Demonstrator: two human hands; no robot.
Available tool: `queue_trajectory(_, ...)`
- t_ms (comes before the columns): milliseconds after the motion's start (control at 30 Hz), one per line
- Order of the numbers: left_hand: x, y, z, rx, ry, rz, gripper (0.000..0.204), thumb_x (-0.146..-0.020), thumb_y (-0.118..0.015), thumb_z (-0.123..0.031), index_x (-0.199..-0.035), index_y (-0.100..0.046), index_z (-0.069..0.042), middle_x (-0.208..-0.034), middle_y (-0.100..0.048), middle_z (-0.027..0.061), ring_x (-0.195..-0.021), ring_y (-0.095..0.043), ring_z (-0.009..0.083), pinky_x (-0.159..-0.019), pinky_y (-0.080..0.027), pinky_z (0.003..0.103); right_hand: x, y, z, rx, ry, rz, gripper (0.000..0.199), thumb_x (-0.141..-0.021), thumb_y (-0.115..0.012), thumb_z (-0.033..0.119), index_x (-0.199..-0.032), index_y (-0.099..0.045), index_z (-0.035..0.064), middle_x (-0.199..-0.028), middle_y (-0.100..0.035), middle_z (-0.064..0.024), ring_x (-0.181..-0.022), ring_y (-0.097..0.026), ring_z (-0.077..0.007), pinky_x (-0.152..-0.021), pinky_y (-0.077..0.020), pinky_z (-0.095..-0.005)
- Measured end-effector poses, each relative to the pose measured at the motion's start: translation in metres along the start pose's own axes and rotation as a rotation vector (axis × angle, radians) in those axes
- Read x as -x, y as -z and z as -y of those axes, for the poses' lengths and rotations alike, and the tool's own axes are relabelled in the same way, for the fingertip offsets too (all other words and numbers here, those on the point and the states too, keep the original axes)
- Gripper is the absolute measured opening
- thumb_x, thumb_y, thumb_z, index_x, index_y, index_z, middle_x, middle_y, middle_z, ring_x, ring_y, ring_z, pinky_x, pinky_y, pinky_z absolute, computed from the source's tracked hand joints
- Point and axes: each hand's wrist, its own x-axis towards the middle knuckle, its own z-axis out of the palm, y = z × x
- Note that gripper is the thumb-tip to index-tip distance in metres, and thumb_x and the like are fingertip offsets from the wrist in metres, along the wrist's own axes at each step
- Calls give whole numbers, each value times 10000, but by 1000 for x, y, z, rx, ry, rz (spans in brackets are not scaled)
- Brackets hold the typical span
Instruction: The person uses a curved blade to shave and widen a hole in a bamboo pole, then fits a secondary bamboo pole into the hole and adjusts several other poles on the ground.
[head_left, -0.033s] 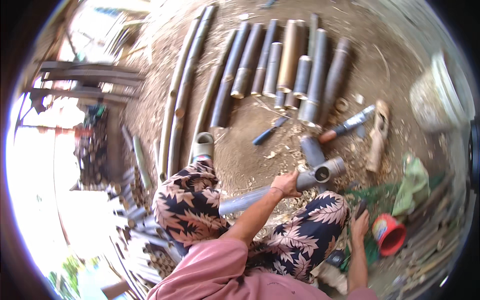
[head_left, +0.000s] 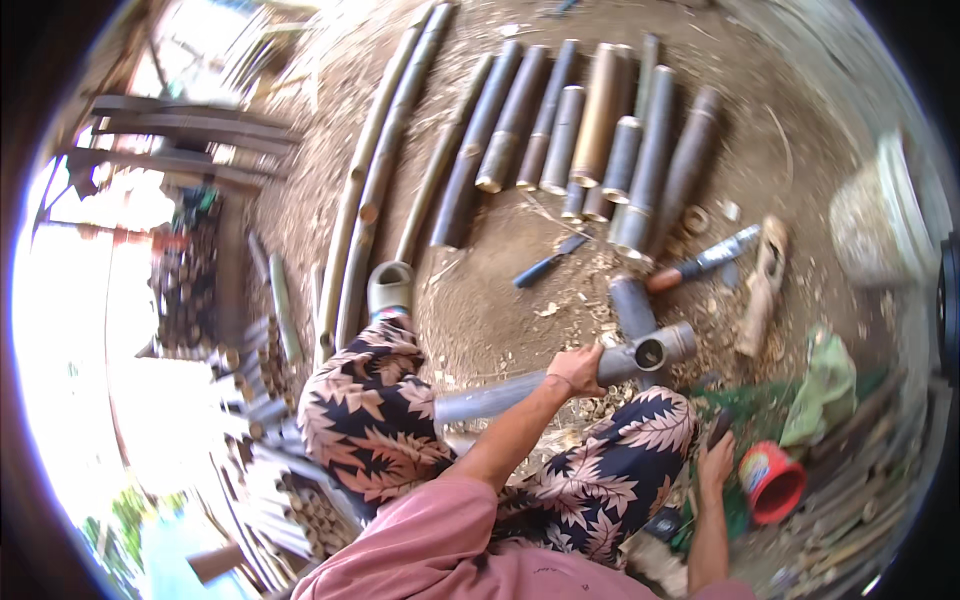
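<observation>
A grey bamboo tube point(head_left: 490, 398) lies across in front of my knees, with a round hole near its right end. My left hand point(head_left: 577, 370) is wrapped round it, left of the hole. That end rests over a shorter bamboo piece point(head_left: 632, 308) on the ground. Low beside my right knee, my right hand point(head_left: 716, 460) is closed round a dark tool handle point(head_left: 720, 427); the rest of that tool cannot be made out. A red tub point(head_left: 776, 483) lies tipped close to the right hand, and a green bag point(head_left: 820, 390) is just beyond it.
Bamboo lengths point(head_left: 655, 160) lie in a row ahead. On the ground are a blue-handled blade point(head_left: 540, 272), a large knife point(head_left: 705, 260), a hollowed wood piece point(head_left: 765, 285) and shavings. A white bucket point(head_left: 870, 225) stands far right; cut tubes point(head_left: 300, 515) are stacked at left.
The view has shifted slightly, so the ground things sit a little lower and further right. Both hands keep their holds on the bamboo tube and the dark handle.
</observation>
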Motion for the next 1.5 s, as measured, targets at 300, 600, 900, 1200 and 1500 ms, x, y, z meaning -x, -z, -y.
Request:
queue_trajectory(300,6,-33,-16,16,250,-21,946,-574,-820,-549,-1293,-458,-52,-1243,-566,122,-1190,-523,290,-951,-426,498,-11,34,23,377,-144,338,788,-747,-766,258,-1372,-356,9,-1359,-443,-222,-1237,-453,-432,-1001,-416,-499)
queue_trajectory(600,63,35,85,175,60,139,1168,-460,-900,-558,-1395,-395,-74,-1390,-451,150,-1322,-404,335,-1050,-395,457,-34,68,191,83,995,-123,844,-708,-739,210,-1436,-350,33,-1436,-359,-183,-1342,-325,-379,-1117,-275,-471)
queue_trajectory(900,321,-2,407,-311,518,505,1087,-442,-930,-452,-1344,-412,-135,-1337,-497,118,-1266,-461,297,-967,-415,478,10,-19,340,453,1383,338,934,-520,-830,189,-1350,-418,71,-1294,-483,-166,-1230,-453,-355,-1067,-335,-486)
queue_trajectory(1200,393,-111,472,-34,249,-245,792,-523,-779,-262,-1241,-489,-96,-1101,-579,148,-1066,-566,351,-919,-463,438,15,23,351,436,1355,151,699,-556,-823,191,-1170,-513,67,-1154,-556,-147,-1126,-523,-336,-996,-398,-456)
queue_trajectory(1500,276,109,350,57,134,-361,849,-566,-794,-299,-1300,-441,-58,-997,-613,228,-912,-629,391,-830,-541,467,43,55,420,-145,769,517,981,-695,-813,298,-1431,-234,4,-1342,-456,-233,-1205,-508,-338,-995,-447,-447)
